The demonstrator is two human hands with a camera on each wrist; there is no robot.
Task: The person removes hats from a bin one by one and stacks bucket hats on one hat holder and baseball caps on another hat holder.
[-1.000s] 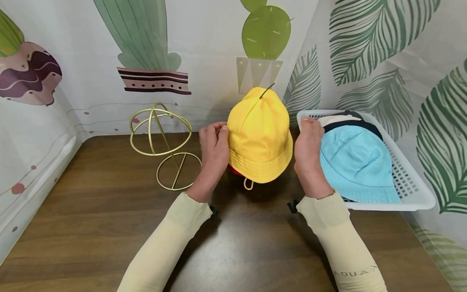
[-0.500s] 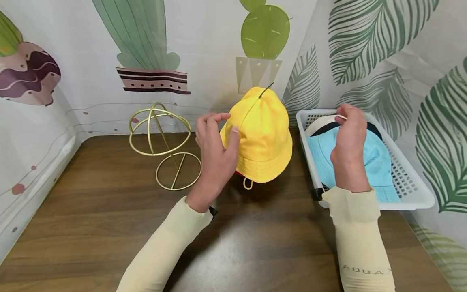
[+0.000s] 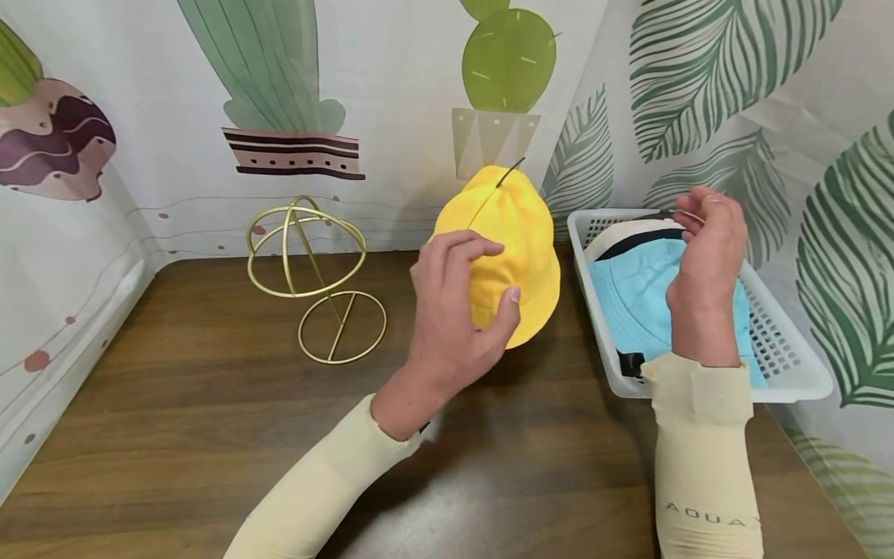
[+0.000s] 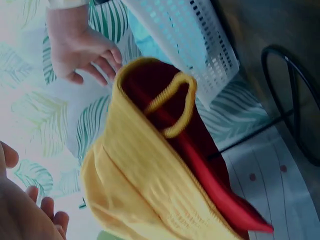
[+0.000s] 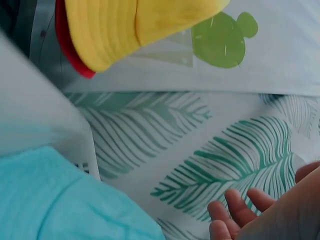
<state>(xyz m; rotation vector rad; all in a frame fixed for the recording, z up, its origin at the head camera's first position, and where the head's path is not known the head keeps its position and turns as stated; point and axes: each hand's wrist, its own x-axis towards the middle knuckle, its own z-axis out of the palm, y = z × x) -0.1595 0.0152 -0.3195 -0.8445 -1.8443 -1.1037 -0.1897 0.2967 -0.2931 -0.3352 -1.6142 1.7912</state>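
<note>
Soft glare marks the tabletop [image 3: 447,512]; wrist views look hazier.

The yellow hat [image 3: 520,225] stands crown up, red fabric [image 4: 217,180] under its brim; the blue hat [image 3: 632,291] lies in a basket [image 3: 810,380].

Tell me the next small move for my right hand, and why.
Probably lower your right hand to the light-blue cloth bucket hat: the hand holds nothing and hovers near that hat, which lies uppermost in the white perforated plastic basket.
</note>
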